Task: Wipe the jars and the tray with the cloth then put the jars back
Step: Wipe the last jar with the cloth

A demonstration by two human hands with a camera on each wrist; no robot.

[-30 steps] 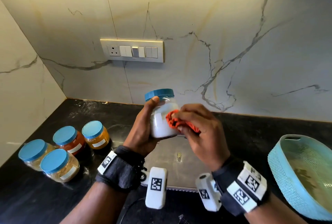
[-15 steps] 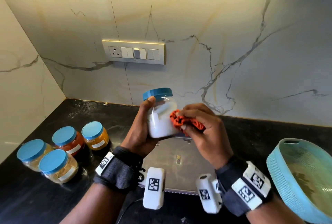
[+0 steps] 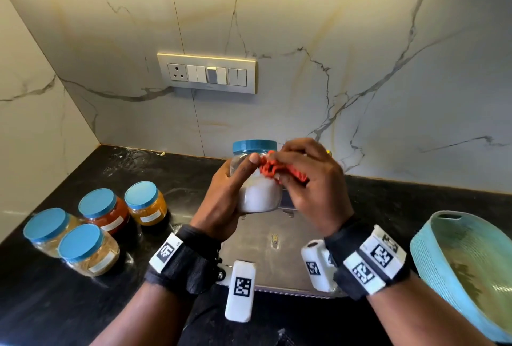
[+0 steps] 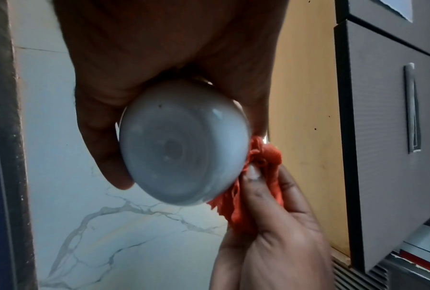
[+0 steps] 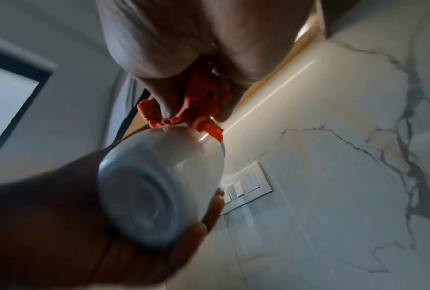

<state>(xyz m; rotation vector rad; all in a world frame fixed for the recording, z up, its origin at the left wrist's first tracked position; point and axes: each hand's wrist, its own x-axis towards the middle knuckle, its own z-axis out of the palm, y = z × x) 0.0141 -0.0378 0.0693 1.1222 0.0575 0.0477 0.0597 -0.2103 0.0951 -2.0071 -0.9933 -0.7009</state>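
My left hand (image 3: 230, 193) grips a clear jar of white powder (image 3: 259, 193) with a blue lid, held upright above the steel tray (image 3: 266, 265). My right hand (image 3: 307, 179) holds a bunched orange cloth (image 3: 273, 167) and presses it against the jar's upper right side, just under the lid. From the left wrist view the jar's round base (image 4: 181, 149) fills the middle, with the cloth (image 4: 261, 157) at its right edge. The right wrist view shows the cloth (image 5: 198, 106) squeezed between my fingers on top of the jar (image 5: 159, 176).
Several blue-lidded jars stand on the black counter (image 3: 69, 304) at the left: a red one (image 3: 106, 214), a yellow one (image 3: 146, 204) and two pale ones (image 3: 88, 250). A teal basket (image 3: 468, 268) sits at the right edge. A switch panel (image 3: 206, 72) is on the marble wall.
The cloth has slid up the jar's side, from its middle to just below the lid. Both hands and the jar have stayed nearly in place.
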